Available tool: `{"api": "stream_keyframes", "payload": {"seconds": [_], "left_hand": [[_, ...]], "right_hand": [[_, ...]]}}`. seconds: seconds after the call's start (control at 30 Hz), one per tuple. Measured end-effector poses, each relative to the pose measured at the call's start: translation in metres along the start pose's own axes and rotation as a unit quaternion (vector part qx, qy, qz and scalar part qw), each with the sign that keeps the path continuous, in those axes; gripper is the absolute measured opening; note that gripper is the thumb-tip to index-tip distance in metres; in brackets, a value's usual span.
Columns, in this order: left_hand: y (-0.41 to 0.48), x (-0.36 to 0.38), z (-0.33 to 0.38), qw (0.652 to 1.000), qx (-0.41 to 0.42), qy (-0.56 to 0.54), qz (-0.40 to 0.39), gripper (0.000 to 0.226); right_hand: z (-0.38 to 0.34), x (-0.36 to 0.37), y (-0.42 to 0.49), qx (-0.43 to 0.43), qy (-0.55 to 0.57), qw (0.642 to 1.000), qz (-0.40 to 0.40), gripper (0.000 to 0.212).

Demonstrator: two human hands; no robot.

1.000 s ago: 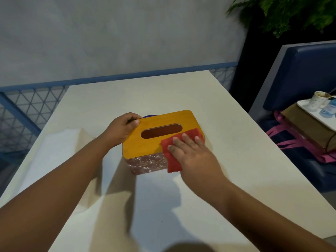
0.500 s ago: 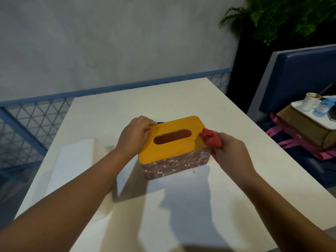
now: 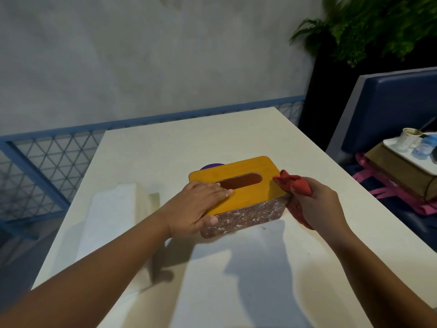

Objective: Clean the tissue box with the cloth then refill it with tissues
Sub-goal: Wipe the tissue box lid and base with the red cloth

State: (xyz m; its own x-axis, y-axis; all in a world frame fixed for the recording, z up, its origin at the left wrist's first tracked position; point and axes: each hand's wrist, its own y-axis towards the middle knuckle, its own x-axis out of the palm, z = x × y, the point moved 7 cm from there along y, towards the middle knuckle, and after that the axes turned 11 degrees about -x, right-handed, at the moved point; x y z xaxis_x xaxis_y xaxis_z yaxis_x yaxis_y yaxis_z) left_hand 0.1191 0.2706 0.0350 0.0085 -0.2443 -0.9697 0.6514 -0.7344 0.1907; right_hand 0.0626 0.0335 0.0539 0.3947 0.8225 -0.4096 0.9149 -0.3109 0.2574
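Tissues [image 3: 113, 223]: white stack flat on the table [image 3: 236, 280], left of the box, apart from both hands.
Left hand [image 3: 196, 209]: spread flat on the yellow lid, thumb against the near speckled wall.
Tissue box [image 3: 248, 192]: between the hands; slot dark, contents not visible.
Right hand [image 3: 316, 207]: fist closed round the bunched red cloth [image 3: 293, 185], pressed to the box's right end.

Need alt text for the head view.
Left hand steadies a tissue box on a white table while the right hand presses a red cloth to its right end. Tissues lie left.
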Motion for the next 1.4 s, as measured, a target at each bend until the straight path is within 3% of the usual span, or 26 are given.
{"api": "stream_keyframes", "payload": {"seconds": [0.23,0.6,0.73,0.9,1.0,1.3,1.4], "left_hand": [[0.001,0.004,-0.012,0.998,0.053,0.02,-0.028,0.077],[0.012,-0.001,0.004,0.987,0.117,-0.064,0.094,0.056],[0.023,-0.017,-0.001,0.974,0.05,-0.165,0.146,0.057],[0.035,-0.034,-0.028,0.911,-0.108,-0.356,0.18,0.049],[0.037,-0.033,-0.036,0.831,-0.197,-0.493,0.163,0.035],[0.004,-0.01,-0.051,0.724,-0.314,-0.58,0.203,0.035],[-0.009,0.005,-0.05,0.692,-0.345,-0.601,0.202,0.039]], "right_hand": [[0.002,0.002,-0.002,-0.004,-0.005,1.0,-0.003,0.015],[0.014,-0.002,0.007,0.025,0.05,0.998,0.026,0.02],[0.009,-0.01,0.017,0.031,0.095,0.993,0.058,0.02],[-0.007,-0.012,0.03,0.011,0.15,0.986,0.077,0.018],[-0.015,-0.01,0.034,0.005,0.175,0.982,0.078,0.02],[-0.02,-0.014,0.033,0.031,0.175,0.977,0.117,0.014],[-0.026,-0.004,0.035,0.015,0.145,0.987,0.072,0.019]]}}
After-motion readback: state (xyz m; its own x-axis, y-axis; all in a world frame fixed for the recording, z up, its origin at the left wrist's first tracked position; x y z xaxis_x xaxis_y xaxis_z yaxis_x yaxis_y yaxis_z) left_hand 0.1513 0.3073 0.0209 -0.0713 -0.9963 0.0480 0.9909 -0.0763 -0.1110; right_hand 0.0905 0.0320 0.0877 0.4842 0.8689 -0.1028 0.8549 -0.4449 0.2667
